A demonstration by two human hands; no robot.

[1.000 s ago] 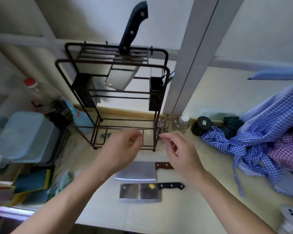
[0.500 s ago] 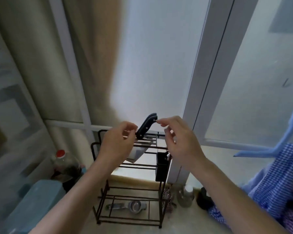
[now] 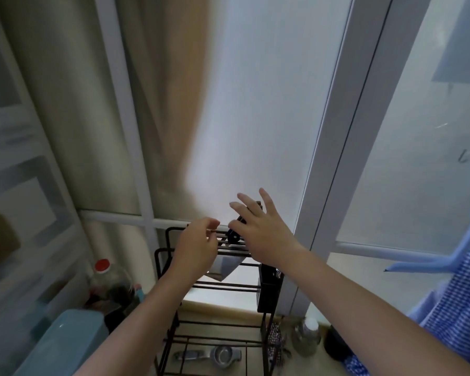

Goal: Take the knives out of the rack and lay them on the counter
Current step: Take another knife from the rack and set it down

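Note:
A black wire rack (image 3: 166, 264) stands on the counter at the bottom centre. One knife remains in its top slot. Its black handle (image 3: 233, 235) sticks up and its wide steel blade (image 3: 227, 267) hangs below the top rails. My right hand (image 3: 263, 234) is open with the fingers spread, lying over the handle and hiding most of it. My left hand (image 3: 198, 246) is curled, thumb and forefinger pinched together, just left of the handle at the rack's top rail. The knives lying on the counter are out of view.
A black cup holder (image 3: 267, 290) hangs on the rack's right side. A red-capped bottle (image 3: 102, 267) and a teal box (image 3: 63, 346) are on the left. A metal strainer (image 3: 220, 354) lies under the rack, a small jar (image 3: 307, 335) and blue checked cloth (image 3: 459, 308) on the right.
Both hands rose from above the counter to the top of the rack as the view tilted up. My right hand's fingers have spread over the knife handle.

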